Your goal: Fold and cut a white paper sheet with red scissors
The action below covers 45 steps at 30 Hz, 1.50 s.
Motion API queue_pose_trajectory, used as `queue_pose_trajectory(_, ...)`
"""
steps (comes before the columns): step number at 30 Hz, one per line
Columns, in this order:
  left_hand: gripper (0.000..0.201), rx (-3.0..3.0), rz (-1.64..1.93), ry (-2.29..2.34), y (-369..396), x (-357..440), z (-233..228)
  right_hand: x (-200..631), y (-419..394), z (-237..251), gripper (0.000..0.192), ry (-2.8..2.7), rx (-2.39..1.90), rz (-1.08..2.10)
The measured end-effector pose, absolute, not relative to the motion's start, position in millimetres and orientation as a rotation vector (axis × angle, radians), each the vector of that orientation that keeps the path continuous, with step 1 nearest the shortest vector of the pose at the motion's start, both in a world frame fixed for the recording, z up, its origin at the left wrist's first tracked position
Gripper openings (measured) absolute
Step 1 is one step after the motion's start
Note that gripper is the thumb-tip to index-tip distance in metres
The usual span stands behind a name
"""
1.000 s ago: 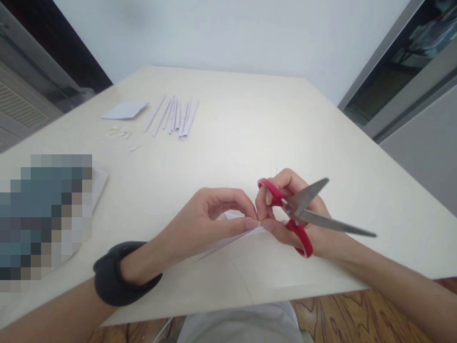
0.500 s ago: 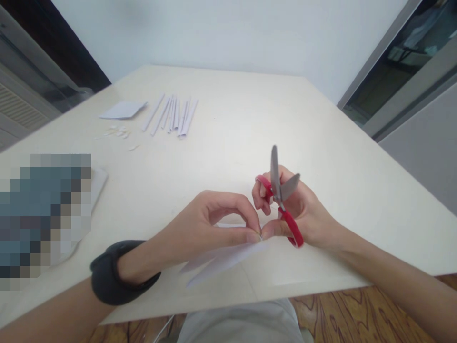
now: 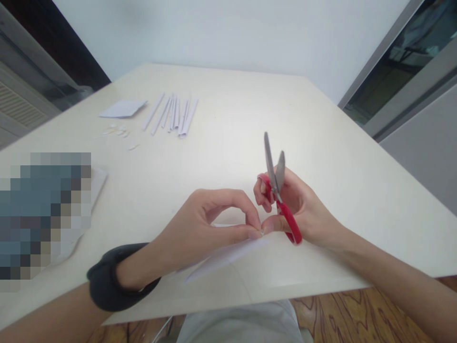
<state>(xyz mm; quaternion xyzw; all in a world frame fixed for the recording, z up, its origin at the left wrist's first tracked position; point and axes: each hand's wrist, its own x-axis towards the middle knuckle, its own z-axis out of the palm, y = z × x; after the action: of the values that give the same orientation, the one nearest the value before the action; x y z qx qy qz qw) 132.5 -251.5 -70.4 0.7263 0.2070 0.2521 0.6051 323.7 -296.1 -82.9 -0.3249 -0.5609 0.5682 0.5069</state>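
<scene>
2 bare hands meet over the near edge of the pale desk (image 3: pixel 321 143), both pinching the same sheet of white paper (image 3: pixel 228 253). The left hand (image 3: pixel 200 228), with a dark band (image 3: pixel 107 281) around its wrist, has thumb and forefinger clenched on the paper's upper edge, and the sheet slopes down from there toward the person, folded or creased into a narrow wedge. The right hand (image 3: pixel 296 209) presses its thumb tip against the left thumb at the same spot on the paper — and at the same time its grip is closed on a pair of red-handled scissors (image 3: pixel 278 195). The fingers are through the red loops, the handles lie across the palm, and the 2 steel blades point up and away from the person, slightly parted at the tips and clear of the paper. Well apart, at the far left of the desk, lie a row of thin white paper strips (image 3: pixel 173 115), a small flat piece of white paper (image 3: pixel 123 108) just beside them, and a scatter of tiny scraps (image 3: pixel 117 132) nearer in. A blurred-out patch covers something at the desk's left edge — what it is cannot be told.
</scene>
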Motion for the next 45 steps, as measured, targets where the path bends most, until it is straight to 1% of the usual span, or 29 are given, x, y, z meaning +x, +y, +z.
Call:
queue_pose_trajectory(7, 0.008, 1.715, 0.628, 0.453, -254, 132, -70, 325, -294, -84, 0.048, -1.307, -0.835, 1.535)
queue_pose_trajectory(15, 0.006, 1.723, 0.637, 0.457, -254, 132, -70, 326, -294, -86, 0.048, -1.296, -0.896, 1.594)
queue_pose_trajectory(23, 0.005, 1.720, 0.621, 0.513, -253, 134, -70, 327, -293, -86, 0.047, -1.302, -0.937, 1.587)
queue_pose_trajectory(32, 0.011, 1.737, 0.596, 0.490, -252, 133, -67, 327, -292, -88, 0.047, -1.360, -0.980, 1.535)
queue_pose_trajectory(34, 0.009, 1.755, 0.596, 0.500, -252, 133, -67, 327, -293, -87, 0.047, -1.352, -0.977, 1.514)
queue_pose_trajectory(45, 0.010, 1.809, 0.736, 0.614, -253, 132, -68, 323, -302, -75, 0.037, -1.350, -0.872, 1.339)
